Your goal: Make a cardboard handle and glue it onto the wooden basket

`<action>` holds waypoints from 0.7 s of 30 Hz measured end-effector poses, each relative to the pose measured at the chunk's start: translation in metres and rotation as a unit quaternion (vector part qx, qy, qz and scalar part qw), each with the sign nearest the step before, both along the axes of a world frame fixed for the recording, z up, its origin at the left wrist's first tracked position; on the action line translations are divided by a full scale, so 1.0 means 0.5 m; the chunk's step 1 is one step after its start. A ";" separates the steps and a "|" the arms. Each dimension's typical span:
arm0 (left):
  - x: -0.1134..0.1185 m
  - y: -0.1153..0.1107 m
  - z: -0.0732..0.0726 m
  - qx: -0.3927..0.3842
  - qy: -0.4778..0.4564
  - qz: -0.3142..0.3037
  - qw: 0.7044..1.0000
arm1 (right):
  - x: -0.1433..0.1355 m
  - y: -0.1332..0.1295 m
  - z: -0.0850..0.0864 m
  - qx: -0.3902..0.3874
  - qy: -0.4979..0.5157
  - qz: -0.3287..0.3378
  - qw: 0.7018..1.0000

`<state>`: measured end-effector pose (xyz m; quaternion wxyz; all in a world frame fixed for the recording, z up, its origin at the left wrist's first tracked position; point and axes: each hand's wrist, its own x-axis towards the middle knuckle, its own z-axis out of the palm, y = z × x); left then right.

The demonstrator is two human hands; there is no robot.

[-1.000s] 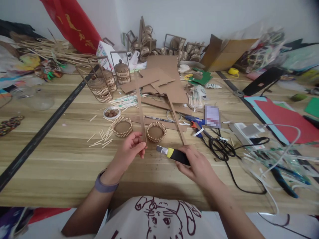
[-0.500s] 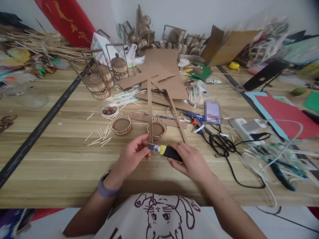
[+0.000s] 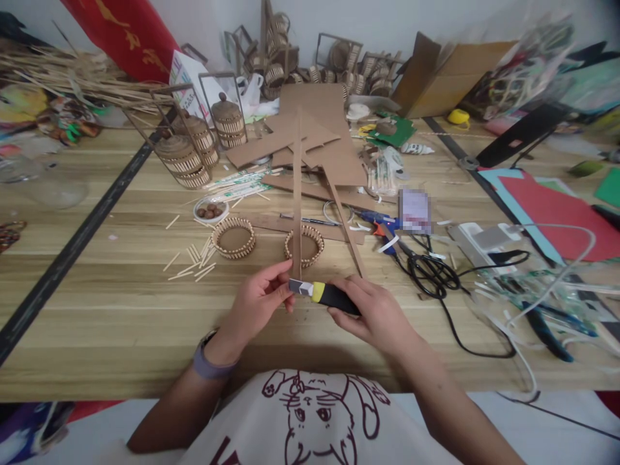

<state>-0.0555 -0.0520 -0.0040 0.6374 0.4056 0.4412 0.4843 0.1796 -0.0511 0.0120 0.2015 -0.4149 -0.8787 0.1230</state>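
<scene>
My left hand (image 3: 261,298) pinches the near end of a long, narrow cardboard strip (image 3: 297,194), which points away from me. In my right hand (image 3: 375,310) is a utility knife (image 3: 334,297) with a black and yellow handle, its blade against the strip by my left fingertips. Behind the strip's near part lies a round ring of small sticks (image 3: 317,248) with a brown base. A second such ring (image 3: 234,239) stands to its left. Another thin cardboard strip (image 3: 341,216) slants across the table, its near end by my right hand.
Cardboard sheets (image 3: 320,103) lie at the centre back. Loose sticks (image 3: 194,258) and a dish of brown balls (image 3: 210,211) are at the left, near lidded baskets (image 3: 181,158). To the right are a blue glue gun (image 3: 385,226), black cable (image 3: 431,274) and pliers (image 3: 547,332).
The far end of the held strip has swung slightly right. Both hands keep nearly the same hold, and the camera view has shifted a little.
</scene>
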 end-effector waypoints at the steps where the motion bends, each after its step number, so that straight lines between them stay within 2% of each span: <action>1: 0.000 0.000 -0.002 -0.002 -0.010 0.002 1.000 | 0.000 0.000 0.001 0.001 0.002 0.000 1.000; 11: 0.000 -0.004 -0.003 -0.051 -0.032 0.008 0.998 | 0.003 0.003 -0.005 0.023 -0.001 0.001 1.000; 21: 0.004 0.002 0.003 -0.114 -0.035 0.053 0.991 | 0.004 0.010 -0.021 0.049 0.002 -0.003 0.999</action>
